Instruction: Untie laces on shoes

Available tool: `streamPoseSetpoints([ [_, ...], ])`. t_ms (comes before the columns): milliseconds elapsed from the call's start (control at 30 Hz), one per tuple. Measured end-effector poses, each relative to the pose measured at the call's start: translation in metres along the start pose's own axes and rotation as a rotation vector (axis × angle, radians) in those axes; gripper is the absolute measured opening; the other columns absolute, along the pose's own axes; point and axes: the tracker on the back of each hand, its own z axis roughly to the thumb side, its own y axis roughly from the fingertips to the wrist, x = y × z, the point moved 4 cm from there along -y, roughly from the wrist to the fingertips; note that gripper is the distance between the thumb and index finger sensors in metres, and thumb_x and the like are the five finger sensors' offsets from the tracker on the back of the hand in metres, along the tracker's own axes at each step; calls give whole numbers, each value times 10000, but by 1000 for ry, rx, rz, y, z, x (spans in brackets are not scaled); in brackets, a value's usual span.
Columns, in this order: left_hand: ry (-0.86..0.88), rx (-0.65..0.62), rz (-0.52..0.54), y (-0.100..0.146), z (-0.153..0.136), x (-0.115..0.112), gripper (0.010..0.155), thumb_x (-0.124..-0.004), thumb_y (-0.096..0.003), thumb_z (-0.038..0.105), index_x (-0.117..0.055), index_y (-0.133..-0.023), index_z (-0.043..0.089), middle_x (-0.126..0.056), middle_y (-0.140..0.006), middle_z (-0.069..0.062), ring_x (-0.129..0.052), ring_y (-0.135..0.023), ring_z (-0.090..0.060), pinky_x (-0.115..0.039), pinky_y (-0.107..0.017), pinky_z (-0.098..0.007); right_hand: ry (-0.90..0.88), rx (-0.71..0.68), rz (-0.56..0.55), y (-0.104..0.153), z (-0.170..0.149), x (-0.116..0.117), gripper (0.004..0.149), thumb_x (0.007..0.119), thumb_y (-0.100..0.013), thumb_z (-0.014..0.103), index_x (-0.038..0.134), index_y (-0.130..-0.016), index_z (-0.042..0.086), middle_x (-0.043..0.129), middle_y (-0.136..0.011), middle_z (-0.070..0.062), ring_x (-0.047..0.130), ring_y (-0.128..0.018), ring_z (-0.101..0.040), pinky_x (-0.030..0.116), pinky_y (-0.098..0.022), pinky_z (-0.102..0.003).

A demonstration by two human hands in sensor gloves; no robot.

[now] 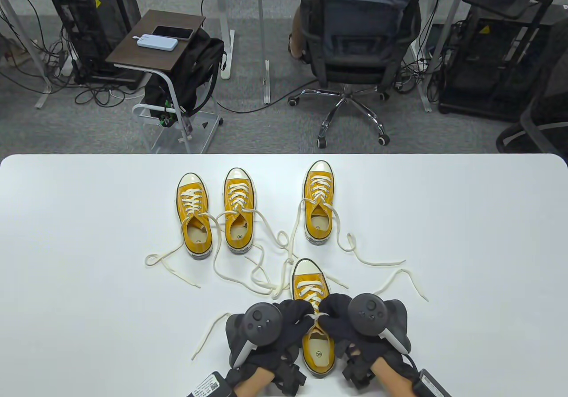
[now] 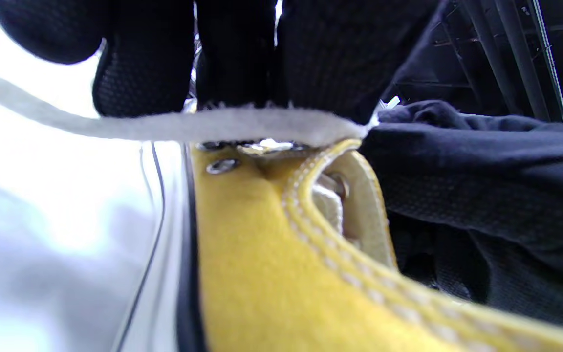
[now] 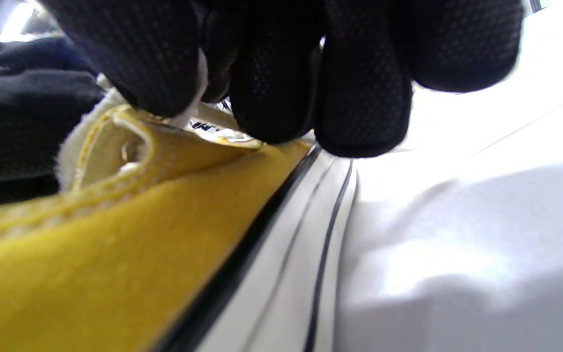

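At the table's near edge, with both my left hand (image 1: 284, 326) and right hand (image 1: 341, 321) pinching the lace (image 1: 316, 316) over the nearest yellow shoe (image 1: 313, 321), I judge it best to draw the ends outward evenly, keeping the shoe flat.

nearest shoe (image 1: 316, 321): yellow canvas upper, matt, slightly fuzzy w/ pale stitching; small shiny metal eyelets (image 2: 221, 166); smooth white rubber sidewall (image 3: 291, 244) w/ black stripes. lace (image 2: 203, 124): cream woven cotton, fuzzy. gloves on left hand (image 1: 284, 330) & right hand (image 1: 344, 321): black knit mesh cloth. table (image 1: 466, 237): smooth white, slight sheen.
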Motion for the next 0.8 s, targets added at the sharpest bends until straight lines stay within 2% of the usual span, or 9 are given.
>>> streamPoseSetpoints([
  [133, 48, -9, 40, 2, 0, 4, 373, -885, -422, 403, -883, -792, 354, -974, -833, -16, -984, -684, -329, -819, -497, -510, -30, 19, -10, 0, -3, -2, 372, 847, -421, 389, 780, -758, 244, 926, -739, -131, 969, -550, -375, 768, -453, -577],
  [233, 77, -39, 53, 0, 4, 7, 404, -914, -415, 326, -861, -810, 390, -1015, -744, 32, -1016, -599, -267, -844, -476, -481, -7, 15, -19, 1, -3, -3, 373, 850, -412, 406, 785, -747, 255, 925, -744, -124, 967, -555, -375, 768, -456, -575],
  [300, 66, -66, 65, 1, 8, 8, 431, -915, -415, 352, -879, -839, 416, -1029, -712, 27, -1013, -589, -275, -837, -479, -492, 0, 15, -42, 1, -3, -5, 344, 836, -414, 442, 808, -711, 272, 934, -736, -123, 971, -552, -371, 771, -455, -573],
  [367, 20, -61, 69, 2, 8, 10, 373, -893, -418, 413, -937, -787, 383, -1034, -665, 19, -1005, -580, -292, -827, -482, -508, 13, 20, -38, 1, -4, -6, 331, 843, -417, 439, 818, -705, 278, 936, -742, -127, 970, -553, -375, 769, -455, -575],
  [467, 37, -24, 88, 1, 0, 13, 398, -863, -431, 405, -893, -817, 316, -1000, -711, 12, -984, -635, -320, -814, -491, -519, 15, 31, -53, 1, -6, -9, 331, 852, -422, 431, 819, -712, 274, 937, -763, -131, 975, -550, -374, 774, -452, -572],
  [533, 66, -6, 67, 0, -5, 12, 396, -864, -434, 399, -869, -827, 343, -955, -840, -27, -965, -702, -343, -806, -506, -521, -2, 40, -68, 1, -6, -9, 377, 846, -430, 378, 793, -774, 232, 928, -777, -132, 975, -550, -372, 777, -447, -569],
  [667, 113, 16, 82, -1, -7, 12, 406, -896, -419, 348, -843, -822, 345, -998, -753, 8, -1007, -618, -287, -841, -475, -491, -1, 40, -74, 0, -4, -9, 414, 855, -430, 317, 754, -817, 208, 914, -783, -131, 975, -546, -365, 778, -445, -565],
  [767, 79, 20, 60, -1, -5, 10, 516, -887, -429, 323, -807, -932, 405, -985, -743, -4, -984, -590, -288, -825, -482, -500, 14, 40, -102, 0, -4, -13, 408, 866, -415, 364, 770, -786, 225, 937, -741, -114, 986, -523, -357, 788, -430, -560],
  [800, 74, 15, 60, -1, -4, 10, 497, -881, -435, 336, -834, -925, 401, -974, -741, -6, -972, -605, -296, -814, -495, -508, 21, 46, -110, 0, -5, -14, 406, 864, -410, 396, 774, -769, 229, 942, -727, -110, 987, -517, -355, 790, -426, -557],
])
